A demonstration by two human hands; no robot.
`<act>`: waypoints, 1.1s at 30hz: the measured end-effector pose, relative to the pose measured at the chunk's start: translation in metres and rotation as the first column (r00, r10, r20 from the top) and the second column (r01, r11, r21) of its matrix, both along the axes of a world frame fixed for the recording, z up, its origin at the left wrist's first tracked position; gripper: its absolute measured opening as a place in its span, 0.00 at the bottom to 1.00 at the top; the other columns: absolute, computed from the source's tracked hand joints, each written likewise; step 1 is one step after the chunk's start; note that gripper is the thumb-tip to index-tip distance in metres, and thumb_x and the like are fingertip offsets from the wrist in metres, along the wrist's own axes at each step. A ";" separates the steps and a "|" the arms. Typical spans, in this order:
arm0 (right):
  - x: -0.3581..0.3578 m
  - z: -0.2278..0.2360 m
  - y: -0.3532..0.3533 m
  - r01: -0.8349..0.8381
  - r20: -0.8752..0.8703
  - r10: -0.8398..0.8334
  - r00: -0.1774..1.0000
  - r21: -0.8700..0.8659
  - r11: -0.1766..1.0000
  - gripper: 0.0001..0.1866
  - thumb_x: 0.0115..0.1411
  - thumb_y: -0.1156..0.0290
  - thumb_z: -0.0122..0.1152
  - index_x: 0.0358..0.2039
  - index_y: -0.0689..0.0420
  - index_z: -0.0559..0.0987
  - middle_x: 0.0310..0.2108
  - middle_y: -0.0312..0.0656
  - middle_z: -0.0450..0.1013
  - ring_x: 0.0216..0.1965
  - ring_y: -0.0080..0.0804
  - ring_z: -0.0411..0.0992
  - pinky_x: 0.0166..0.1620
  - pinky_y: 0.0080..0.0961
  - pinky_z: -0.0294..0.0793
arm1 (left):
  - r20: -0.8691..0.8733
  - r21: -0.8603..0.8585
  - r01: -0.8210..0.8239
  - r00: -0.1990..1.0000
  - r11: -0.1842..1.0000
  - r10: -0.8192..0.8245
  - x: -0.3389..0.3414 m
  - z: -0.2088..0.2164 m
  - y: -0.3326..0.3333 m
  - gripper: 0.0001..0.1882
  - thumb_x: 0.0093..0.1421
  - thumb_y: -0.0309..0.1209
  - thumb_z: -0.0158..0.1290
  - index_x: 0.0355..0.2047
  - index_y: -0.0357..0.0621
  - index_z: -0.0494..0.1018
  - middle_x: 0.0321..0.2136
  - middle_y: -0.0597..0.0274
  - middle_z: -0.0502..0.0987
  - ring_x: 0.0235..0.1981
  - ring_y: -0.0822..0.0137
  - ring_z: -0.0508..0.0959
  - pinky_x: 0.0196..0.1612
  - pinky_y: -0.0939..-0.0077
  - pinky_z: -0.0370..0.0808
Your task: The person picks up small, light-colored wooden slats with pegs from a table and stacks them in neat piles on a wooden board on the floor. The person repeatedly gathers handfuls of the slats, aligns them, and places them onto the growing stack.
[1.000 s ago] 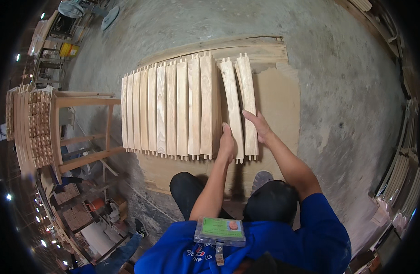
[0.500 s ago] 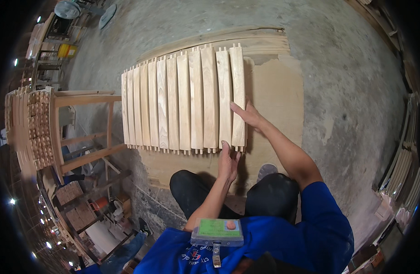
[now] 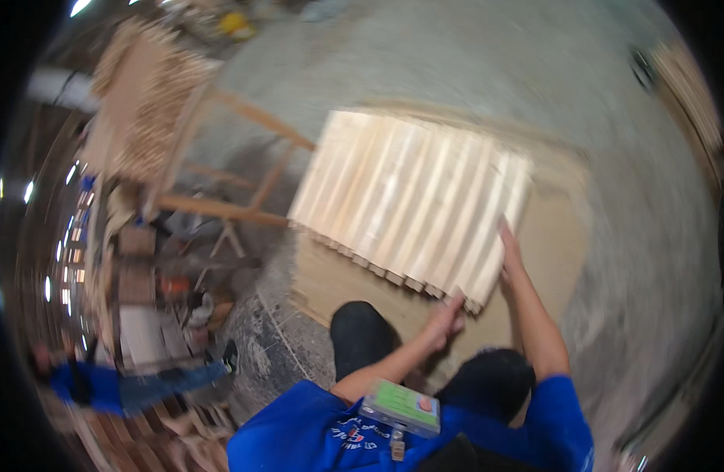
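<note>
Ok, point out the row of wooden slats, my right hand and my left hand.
row of wooden slats (image 3: 409,197), head view, middle of the pale boards.
right hand (image 3: 510,250), head view, back of the hand at the row's right edge.
left hand (image 3: 447,318), head view, knuckles at the near slat ends.

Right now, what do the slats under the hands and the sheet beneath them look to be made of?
The slats look like pale bare wood, unfinished: light cream colour with faint lengthwise streaks, though blur hides the grain. The sheet beneath looks like tan board, perhaps plywood or fibreboard, flat and matte. The left hand is at the slats' near ends and the right hand at the outermost slat.
</note>
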State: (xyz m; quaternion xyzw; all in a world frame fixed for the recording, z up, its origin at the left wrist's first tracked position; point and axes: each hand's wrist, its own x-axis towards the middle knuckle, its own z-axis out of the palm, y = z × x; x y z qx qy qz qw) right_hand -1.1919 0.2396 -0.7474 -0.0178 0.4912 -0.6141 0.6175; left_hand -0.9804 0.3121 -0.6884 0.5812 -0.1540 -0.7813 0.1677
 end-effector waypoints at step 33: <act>0.315 0.511 0.095 -0.278 -0.586 0.728 0.355 0.677 0.681 0.34 0.63 0.52 0.68 0.59 0.67 0.78 0.52 0.56 0.81 0.55 0.44 0.79 0.58 0.38 0.77 | 0.226 -0.150 -0.284 0.923 0.947 0.312 0.538 0.531 0.033 0.30 0.71 0.50 0.57 0.61 0.38 0.71 0.49 0.49 0.81 0.45 0.59 0.83 0.44 0.65 0.83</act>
